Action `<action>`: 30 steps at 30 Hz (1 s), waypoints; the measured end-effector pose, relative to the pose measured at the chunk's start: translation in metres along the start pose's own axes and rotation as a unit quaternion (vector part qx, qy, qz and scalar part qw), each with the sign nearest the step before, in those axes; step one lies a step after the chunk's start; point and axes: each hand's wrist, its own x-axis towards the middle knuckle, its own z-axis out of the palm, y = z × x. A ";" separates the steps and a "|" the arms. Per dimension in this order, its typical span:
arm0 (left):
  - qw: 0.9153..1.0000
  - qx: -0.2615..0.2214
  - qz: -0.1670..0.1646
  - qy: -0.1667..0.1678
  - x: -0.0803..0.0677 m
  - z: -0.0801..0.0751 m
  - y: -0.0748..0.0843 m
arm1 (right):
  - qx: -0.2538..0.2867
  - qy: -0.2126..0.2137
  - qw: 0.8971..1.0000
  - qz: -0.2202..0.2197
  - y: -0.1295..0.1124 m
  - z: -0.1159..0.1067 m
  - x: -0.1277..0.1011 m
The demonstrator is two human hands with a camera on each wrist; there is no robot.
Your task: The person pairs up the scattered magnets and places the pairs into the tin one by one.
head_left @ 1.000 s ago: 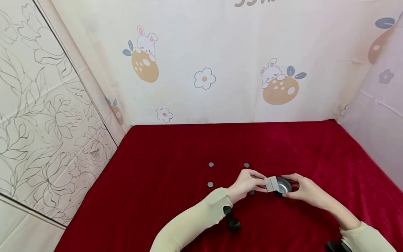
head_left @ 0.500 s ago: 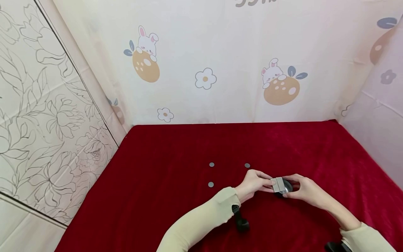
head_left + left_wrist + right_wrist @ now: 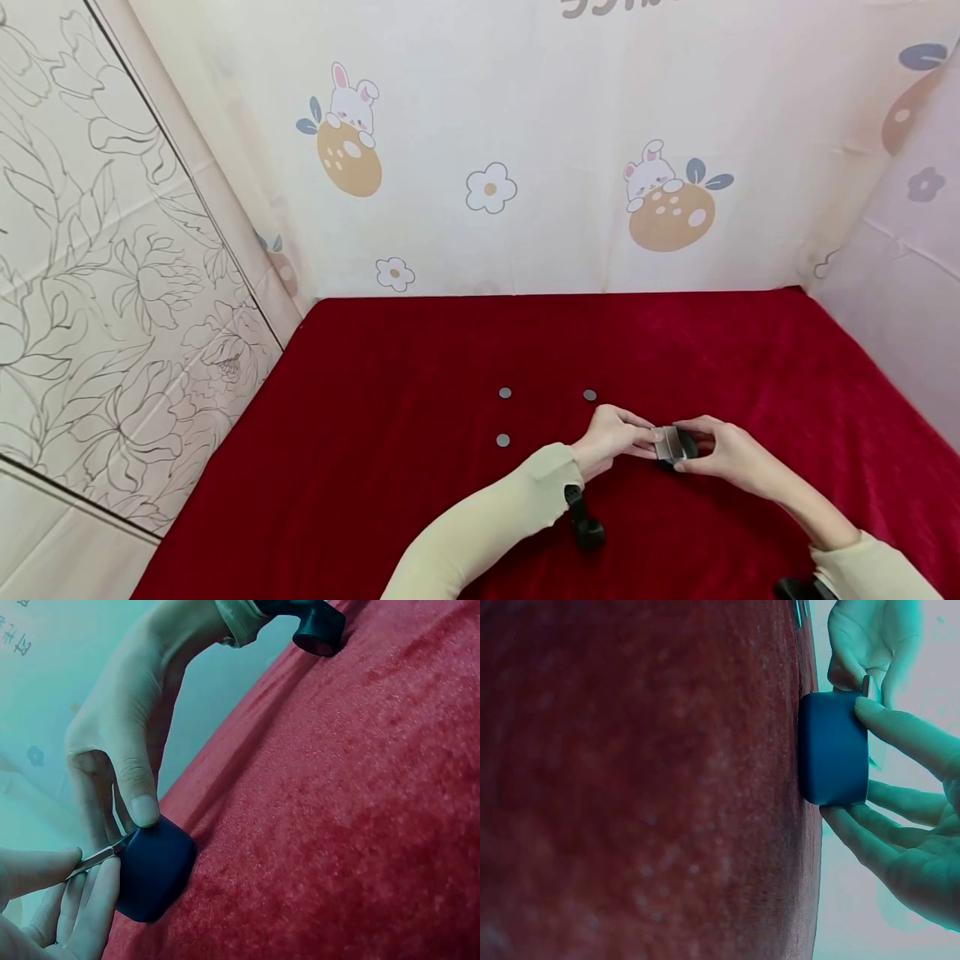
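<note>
From the head view, a small dark round pot (image 3: 684,445) sits on the red cloth (image 3: 420,500), near the front and a bit to the right. A flat gray lid (image 3: 666,442) stands tilted at its left side, its flat face turned toward the left hand (image 3: 613,435), which pinches it with curled fingers. The right hand (image 3: 731,457) curls round the pot from the right. Three small gray discs (image 3: 505,392) lie to the left, well apart from the walls.

From the left wrist view, the pot (image 3: 154,868) rests on the cloth. A thin metal lid (image 3: 101,856) pokes out sideways, pinched by the left fingers (image 3: 90,915). The right thumb (image 3: 135,787) presses the pot's top edge.

From the right wrist view, the pot (image 3: 834,748) touches the cloth (image 3: 630,780). The right fingers (image 3: 900,735) are spread around it.
</note>
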 end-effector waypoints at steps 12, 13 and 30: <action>0.997 0.063 0.029 0.018 0.002 0.008 0.002 | 0.004 0.002 1.000 -0.009 0.001 0.000 0.001; 0.997 0.071 0.032 0.016 0.002 0.008 0.002 | 0.006 0.003 1.000 -0.010 0.001 0.001 0.001; 0.980 0.186 0.063 -0.013 -0.002 -0.009 0.002 | -0.034 -0.002 0.999 -0.017 -0.002 0.000 0.000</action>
